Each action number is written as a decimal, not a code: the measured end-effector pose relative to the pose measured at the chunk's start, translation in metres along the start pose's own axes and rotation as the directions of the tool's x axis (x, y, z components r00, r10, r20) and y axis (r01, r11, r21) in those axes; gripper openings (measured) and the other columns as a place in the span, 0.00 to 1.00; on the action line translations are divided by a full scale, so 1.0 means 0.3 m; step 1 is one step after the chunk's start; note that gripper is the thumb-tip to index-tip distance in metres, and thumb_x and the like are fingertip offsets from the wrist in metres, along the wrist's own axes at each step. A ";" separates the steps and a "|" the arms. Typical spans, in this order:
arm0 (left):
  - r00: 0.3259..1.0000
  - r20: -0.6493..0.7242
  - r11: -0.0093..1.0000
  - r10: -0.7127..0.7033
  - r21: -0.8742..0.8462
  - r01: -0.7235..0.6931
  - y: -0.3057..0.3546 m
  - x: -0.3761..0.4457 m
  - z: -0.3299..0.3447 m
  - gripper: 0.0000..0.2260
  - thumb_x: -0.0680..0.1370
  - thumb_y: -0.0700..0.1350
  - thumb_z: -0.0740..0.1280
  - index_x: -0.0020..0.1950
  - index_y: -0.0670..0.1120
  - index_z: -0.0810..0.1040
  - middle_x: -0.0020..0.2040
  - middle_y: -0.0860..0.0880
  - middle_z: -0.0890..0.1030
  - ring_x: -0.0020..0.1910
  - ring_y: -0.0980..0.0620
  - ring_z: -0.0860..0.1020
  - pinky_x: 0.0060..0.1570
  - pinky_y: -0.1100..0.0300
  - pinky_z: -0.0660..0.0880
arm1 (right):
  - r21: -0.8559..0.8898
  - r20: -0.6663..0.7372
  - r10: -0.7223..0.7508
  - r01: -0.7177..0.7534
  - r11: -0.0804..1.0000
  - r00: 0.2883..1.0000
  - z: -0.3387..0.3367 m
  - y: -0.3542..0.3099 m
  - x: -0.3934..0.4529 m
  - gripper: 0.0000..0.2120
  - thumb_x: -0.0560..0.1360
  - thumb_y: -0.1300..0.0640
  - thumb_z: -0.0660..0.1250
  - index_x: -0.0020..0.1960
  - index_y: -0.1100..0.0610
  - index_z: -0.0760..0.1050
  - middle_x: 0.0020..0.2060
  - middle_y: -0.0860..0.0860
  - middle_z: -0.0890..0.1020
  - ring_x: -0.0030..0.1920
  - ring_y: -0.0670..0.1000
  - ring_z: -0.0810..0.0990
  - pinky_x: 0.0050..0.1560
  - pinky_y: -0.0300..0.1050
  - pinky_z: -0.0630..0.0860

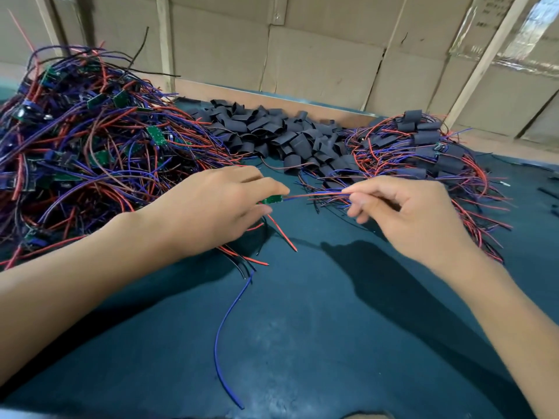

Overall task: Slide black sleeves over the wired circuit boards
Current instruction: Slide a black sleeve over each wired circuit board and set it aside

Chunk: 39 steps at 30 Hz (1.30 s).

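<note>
The bulk is still waiting: a large tangle of unsleeved boards [90, 140] is sitting at 10 o'clock on the dark green mat [317, 328], a stock of loose black sleeves [272, 134] at 12 o'clock, and a smaller finished, sleeved pile [423, 140] at 2 o'clock. At centre, the left hand [211, 207] is pinching one small green circuit board [271, 200], bare and unsleeved, while the right hand [405, 213] is gripping its red and blue leads [317, 195], drawing them straight towards 3 o'clock.

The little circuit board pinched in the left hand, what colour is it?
Green. The small circuit board held by the left hand shows in the head view.
</note>
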<state>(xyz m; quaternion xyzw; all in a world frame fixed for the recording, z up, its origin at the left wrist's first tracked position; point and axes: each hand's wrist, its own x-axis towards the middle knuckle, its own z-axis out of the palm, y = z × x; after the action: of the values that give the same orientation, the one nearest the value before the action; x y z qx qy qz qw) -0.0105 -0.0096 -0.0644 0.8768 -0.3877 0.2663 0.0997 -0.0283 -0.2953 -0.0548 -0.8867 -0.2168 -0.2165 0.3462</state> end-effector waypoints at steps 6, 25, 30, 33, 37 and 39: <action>0.987 0.109 0.990 -0.120 -0.064 0.128 -0.003 0.001 0.008 0.19 0.82 0.55 0.60 0.72 0.52 0.72 0.54 0.53 0.82 0.54 0.45 0.80 0.52 0.49 0.77 | -0.199 0.072 -0.033 0.047 0.979 0.997 -0.039 0.022 -0.005 0.07 0.78 0.63 0.69 0.48 0.53 0.82 0.35 0.39 0.84 0.35 0.55 0.83 0.42 0.53 0.79; 0.983 0.017 0.977 0.182 -0.115 -0.179 0.087 0.003 -0.001 0.09 0.83 0.44 0.63 0.59 0.42 0.79 0.40 0.48 0.79 0.37 0.44 0.77 0.34 0.46 0.76 | -0.060 0.373 -0.100 0.132 0.989 0.922 0.119 -0.105 -0.037 0.09 0.83 0.50 0.62 0.54 0.53 0.79 0.36 0.42 0.75 0.39 0.40 0.75 0.41 0.32 0.68; 0.997 0.072 0.966 0.021 -0.260 -0.001 0.017 0.058 -0.039 0.10 0.80 0.47 0.62 0.57 0.48 0.80 0.39 0.53 0.80 0.40 0.47 0.77 0.46 0.52 0.74 | -0.209 0.320 -0.042 0.114 0.971 0.947 0.072 -0.113 -0.031 0.19 0.85 0.43 0.53 0.43 0.53 0.71 0.33 0.46 0.72 0.37 0.45 0.72 0.38 0.37 0.66; 0.951 0.261 0.900 -0.169 -0.352 0.256 -0.071 0.176 -0.038 0.15 0.77 0.51 0.55 0.54 0.56 0.80 0.45 0.55 0.83 0.44 0.48 0.79 0.50 0.51 0.75 | -0.314 0.335 0.015 0.097 0.944 0.942 0.048 -0.110 -0.019 0.22 0.83 0.41 0.49 0.45 0.53 0.73 0.34 0.43 0.74 0.38 0.46 0.73 0.43 0.44 0.71; 0.940 0.264 0.974 -0.216 -0.005 0.226 -0.149 0.351 0.067 0.12 0.79 0.44 0.59 0.55 0.47 0.80 0.49 0.48 0.83 0.50 0.46 0.79 0.54 0.49 0.76 | -0.421 0.394 0.085 0.098 0.902 0.915 0.051 -0.106 -0.017 0.17 0.84 0.49 0.51 0.46 0.55 0.74 0.41 0.49 0.75 0.45 0.55 0.75 0.52 0.56 0.71; 0.920 0.258 0.953 -0.294 0.003 0.304 -0.172 0.420 0.143 0.11 0.81 0.42 0.58 0.52 0.42 0.79 0.48 0.43 0.83 0.50 0.41 0.79 0.53 0.47 0.76 | -0.427 0.411 0.110 0.084 0.900 0.905 0.057 -0.102 -0.012 0.13 0.85 0.54 0.54 0.51 0.57 0.76 0.45 0.51 0.76 0.50 0.58 0.76 0.54 0.55 0.70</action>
<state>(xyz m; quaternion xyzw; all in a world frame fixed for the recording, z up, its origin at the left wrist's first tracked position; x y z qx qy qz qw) 0.1144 -0.0698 -0.0300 0.9506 -0.2636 0.1258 0.1047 -0.0434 -0.2637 -0.0522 -0.9684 -0.2271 -0.0586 0.0854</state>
